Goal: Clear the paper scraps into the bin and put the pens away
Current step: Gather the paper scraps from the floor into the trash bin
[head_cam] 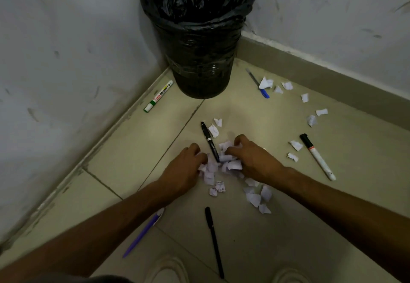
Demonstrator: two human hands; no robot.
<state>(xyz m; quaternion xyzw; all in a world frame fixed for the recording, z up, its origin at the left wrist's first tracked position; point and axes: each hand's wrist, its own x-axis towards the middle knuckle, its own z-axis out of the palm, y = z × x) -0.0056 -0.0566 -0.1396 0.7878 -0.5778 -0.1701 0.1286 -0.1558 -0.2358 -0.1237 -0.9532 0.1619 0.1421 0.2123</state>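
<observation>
Head view: both hands down on the floor tile, raking the main heap of paper scraps (218, 167) together from either side. Left hand (186, 167) is curled w/ fingers bent into the heap's left edge; right hand (250, 158) is cupped over its right edge, fingertips tucked into the paper. Neither seems to have lifted anything yet; how much paper each has actually pinched, can't tell. A black pen (209, 142) lies thru the heap btwn the hands, so it could get scooped up too. Scraps look v. light, crumpled, soft, prob. springy: best taken as a two-handed scoop from underneath, squeezed loosely, else bits drop. More loose scraps (288, 85) sit right of the bin (199, 38), which stands in the corner, lined, open-topped. Pens are stiff and slim, likely to roll; pinch mid-barrel.
</observation>
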